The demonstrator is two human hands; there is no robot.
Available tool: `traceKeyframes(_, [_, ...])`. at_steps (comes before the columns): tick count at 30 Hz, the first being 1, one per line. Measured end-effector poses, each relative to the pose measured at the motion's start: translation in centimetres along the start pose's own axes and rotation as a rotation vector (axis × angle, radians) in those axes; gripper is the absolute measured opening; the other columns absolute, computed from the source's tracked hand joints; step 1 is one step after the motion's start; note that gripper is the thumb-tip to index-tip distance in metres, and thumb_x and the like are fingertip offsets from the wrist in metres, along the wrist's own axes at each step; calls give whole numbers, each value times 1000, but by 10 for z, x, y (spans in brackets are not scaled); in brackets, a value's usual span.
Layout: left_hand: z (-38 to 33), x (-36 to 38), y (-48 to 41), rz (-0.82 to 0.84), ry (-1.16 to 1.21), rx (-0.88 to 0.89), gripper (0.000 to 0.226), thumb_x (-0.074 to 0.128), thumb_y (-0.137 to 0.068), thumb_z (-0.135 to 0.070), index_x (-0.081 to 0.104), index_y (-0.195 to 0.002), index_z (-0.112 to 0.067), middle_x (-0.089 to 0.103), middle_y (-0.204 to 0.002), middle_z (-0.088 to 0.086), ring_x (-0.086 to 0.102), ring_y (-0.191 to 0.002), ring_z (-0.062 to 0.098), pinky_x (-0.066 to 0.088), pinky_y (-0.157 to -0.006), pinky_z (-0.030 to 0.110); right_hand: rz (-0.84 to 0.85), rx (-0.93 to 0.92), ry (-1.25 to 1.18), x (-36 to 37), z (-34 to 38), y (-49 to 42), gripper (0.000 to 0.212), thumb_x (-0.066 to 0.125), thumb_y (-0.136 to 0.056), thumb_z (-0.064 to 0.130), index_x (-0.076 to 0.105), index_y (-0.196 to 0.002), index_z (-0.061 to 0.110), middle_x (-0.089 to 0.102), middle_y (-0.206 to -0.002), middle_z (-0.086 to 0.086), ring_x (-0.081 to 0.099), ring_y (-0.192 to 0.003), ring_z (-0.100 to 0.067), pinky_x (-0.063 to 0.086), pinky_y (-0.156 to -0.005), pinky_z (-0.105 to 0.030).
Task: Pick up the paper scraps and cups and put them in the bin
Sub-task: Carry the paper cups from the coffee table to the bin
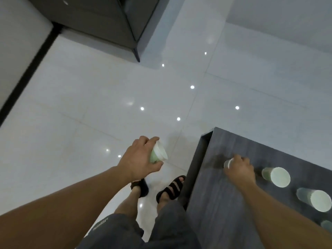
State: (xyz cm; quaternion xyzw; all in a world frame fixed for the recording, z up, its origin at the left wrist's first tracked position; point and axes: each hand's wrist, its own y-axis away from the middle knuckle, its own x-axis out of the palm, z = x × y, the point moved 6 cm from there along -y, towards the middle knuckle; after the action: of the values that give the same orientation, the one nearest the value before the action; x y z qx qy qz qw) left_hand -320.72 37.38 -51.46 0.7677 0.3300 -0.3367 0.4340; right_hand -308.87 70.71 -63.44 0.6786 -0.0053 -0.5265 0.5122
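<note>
Paper, pale-green outside and white inside: that small cup (pixel 159 155) is sitting in the left hand (pixel 139 159), fingers and thumb curling round its side wall, hanging over the glossy white tiled floor (pixel 89 105) just left of the table corner. The right hand (pixel 239 169) is gripping a second small white-rimmed paper cup (pixel 227 163) near the left edge of the dark grey wood-grain table (pixel 224 212); can't tell if that one is touching the top or clear of it. A third pale-green paper cup (pixel 276 177) is standing just right of that hand, a fourth cup of the same kind (pixel 316 199) nearer and further right, and a sliver of a fifth (pixel 327 225) is showing at the right edge. I'm judging them empty, so they're weighing almost nothing, thin-walled and crushing easily. Gripping mid-wall with a light squeeze is looking right, since the rolled rim is probably the stiffest part, and nesting them should save trips. No bin or paper scraps are showing in this view. In the way: the table corner is sitting between the two hands, the person's black strap sandals (pixel 171 188) are planted close against the table side, and a dark cabinet (pixel 107 24) is standing far left.
</note>
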Motion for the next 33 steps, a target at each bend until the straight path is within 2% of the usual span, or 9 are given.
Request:
traceKeyframes(5, [24, -62, 31, -111, 91, -119, 85, 63, -75, -55, 23, -145, -28, 44, -127, -2, 45, -115, 20, 37, -86, 27, -4, -271, 37, -34, 101, 44, 69, 63, -86, 32, 32, -145, 14, 39, -139, -16, 42, -123, -38, 40, -98, -41])
traceKeyframes(9, [42, -109, 63, -227, 221, -205, 92, 64, -72, -47, 10, -146, -40, 43, -119, -4, 49, -104, 19, 46, -85, 33, -25, -544, 91, -53, 186, 105, 72, 59, -88, 32, 25, -150, 21, 33, -142, -9, 39, -122, -29, 40, -100, -38])
traceKeyframes(14, [82, -146, 119, -245, 228, -262, 83, 66, -72, -47, 25, -143, -34, 45, -126, -3, 53, -106, 18, 44, -81, 27, -14, -757, 213, -51, 274, 190, 73, 57, -88, 36, 23, -151, 23, 33, -143, -5, 40, -122, -25, 43, -98, -36])
traceKeyframes(17, [125, -172, 166, -324, 274, -305, 82, 67, -70, -51, 30, -141, -32, 48, -128, -6, 53, -110, 16, 43, -83, 26, -27, -839, 247, -40, 331, 247, 74, 59, -84, 37, 26, -149, 26, 35, -141, -2, 41, -122, -24, 42, -98, -35])
traceKeyframes(25, [282, -211, 336, -560, 430, -480, 84, 72, -71, -38, 28, -142, -27, 44, -132, 0, 51, -113, 22, 44, -88, 31, -58, -1044, 427, 46, 468, 407, 74, 61, -83, 40, 28, -148, 26, 35, -142, -3, 43, -123, -24, 43, -99, -34])
traceKeyframes(33, [428, -192, 500, -737, 531, -779, 86, 69, -74, -35, 25, -147, -26, 37, -133, 2, 51, -113, 24, 47, -90, 33, -29, -1310, 613, 168, 594, 541, 74, 60, -83, 39, 28, -149, 26, 36, -142, 0, 41, -124, -22, 43, -98, -33])
